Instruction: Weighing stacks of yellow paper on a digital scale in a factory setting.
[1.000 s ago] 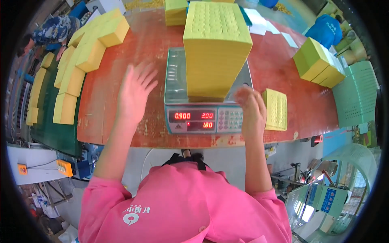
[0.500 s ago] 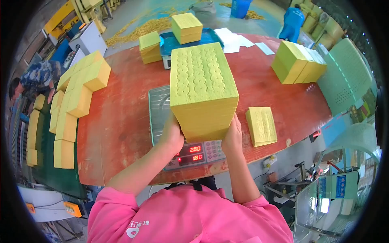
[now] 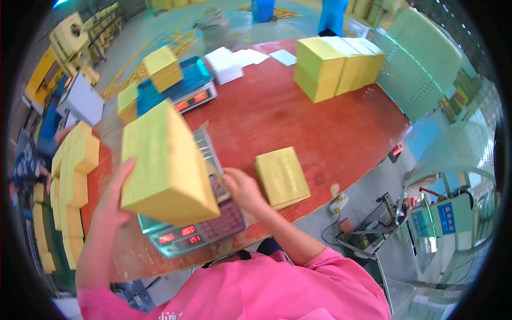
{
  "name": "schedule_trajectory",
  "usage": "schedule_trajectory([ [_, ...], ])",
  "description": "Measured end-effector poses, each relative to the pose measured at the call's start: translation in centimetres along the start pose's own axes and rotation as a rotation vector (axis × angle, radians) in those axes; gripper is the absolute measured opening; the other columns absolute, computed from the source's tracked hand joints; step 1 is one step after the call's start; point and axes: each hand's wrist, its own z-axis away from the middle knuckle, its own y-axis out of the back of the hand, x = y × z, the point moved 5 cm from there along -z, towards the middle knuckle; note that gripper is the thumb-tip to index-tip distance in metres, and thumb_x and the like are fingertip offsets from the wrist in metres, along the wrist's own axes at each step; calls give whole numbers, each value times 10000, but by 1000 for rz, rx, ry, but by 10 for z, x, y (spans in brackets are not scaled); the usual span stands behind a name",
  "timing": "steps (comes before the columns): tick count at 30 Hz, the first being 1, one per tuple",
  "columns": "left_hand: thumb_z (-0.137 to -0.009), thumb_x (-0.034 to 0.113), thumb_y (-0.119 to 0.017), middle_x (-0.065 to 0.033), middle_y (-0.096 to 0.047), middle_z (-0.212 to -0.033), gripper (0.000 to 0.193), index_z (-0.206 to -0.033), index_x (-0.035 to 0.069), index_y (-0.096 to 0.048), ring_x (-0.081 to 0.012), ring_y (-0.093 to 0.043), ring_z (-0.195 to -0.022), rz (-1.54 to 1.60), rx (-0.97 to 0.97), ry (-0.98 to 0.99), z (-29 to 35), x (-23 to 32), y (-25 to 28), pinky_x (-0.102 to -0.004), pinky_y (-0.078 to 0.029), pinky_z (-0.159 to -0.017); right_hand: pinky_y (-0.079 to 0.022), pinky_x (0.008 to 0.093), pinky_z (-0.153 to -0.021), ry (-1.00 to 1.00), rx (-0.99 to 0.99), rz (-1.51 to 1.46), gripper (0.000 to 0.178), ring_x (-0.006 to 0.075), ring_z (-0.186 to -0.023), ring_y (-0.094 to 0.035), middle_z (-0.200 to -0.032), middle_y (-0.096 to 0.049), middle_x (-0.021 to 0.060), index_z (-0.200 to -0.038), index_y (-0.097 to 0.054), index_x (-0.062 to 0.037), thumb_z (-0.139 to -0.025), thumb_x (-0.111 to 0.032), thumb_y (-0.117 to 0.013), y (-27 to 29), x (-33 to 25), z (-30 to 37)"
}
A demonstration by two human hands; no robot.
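Note:
A tall block of stacked yellow paper (image 3: pixel 160 160) is tilted over the near scale (image 3: pixel 184 234), its top face turned toward the left. My left hand (image 3: pixel 114 194) is closed against the block's left side, thumb along the edge. Close to the block's lower right side is my right hand (image 3: pixel 242 189), its fingers bent and smeared by motion. Whether those fingertips touch the block I cannot tell. A low stack of yellow paper (image 3: pixel 282 176) with a stamped pattern lies on the red table (image 3: pixel 256 114), right of my right hand.
A second scale (image 3: pixel 205 88) bears a yellow stack (image 3: pixel 163 68) at the far left. Behind it are white sheets (image 3: pixel 224 65). Yellow blocks (image 3: pixel 322 69) stand far right beside a green perforated chair (image 3: pixel 421 64). More blocks (image 3: pixel 69 197) line the left; people are left and at the back.
The block has moved left and tilted, together with my left hand. My right hand now sits lower on the block's right side or just off it. The view has turned to the right.

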Motion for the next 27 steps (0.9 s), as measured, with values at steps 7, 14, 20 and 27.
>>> schedule_trajectory([
  [7,-976,409,-518,-85,-600,-1281,507,-1362,82,-491,-215,-599,-1134,145,-78,-71,-19,-18,-67,-402,-480,-960,-424,316,-999,-601,-337,-887,431,183,-1153,-562,-1229,-627,88,-1306,-548,9,-1030,-313,-467,29,1,1],
  [14,-963,422,-537,-95,-616,-1249,505,-1340,87,-516,-219,-599,-1130,205,-166,-64,-91,-13,-200,-400,-481,-954,-437,317,-974,-341,-171,-755,406,156,-1126,-563,-1237,-616,85,-1283,-556,22,-1032,-283,-459,172,39,-81],
  [20,-896,490,-605,-130,-542,-1335,620,-1395,155,-456,-369,-519,-1225,201,-319,127,-207,-27,-288,-662,-416,-945,-472,326,-898,-457,-13,-789,428,166,-1067,-597,-1203,-632,95,-1306,-540,-12,-1025,-326,-469,248,109,-173],
  [27,-881,544,-599,-165,-422,-1438,742,-1458,146,-358,-442,-387,-1323,128,-339,128,-314,-22,-355,-765,-318,-956,-406,351,-994,-662,131,-776,523,196,-1194,-522,-1319,-559,120,-1364,-482,-13,-1015,-402,-467,282,160,-240],
])
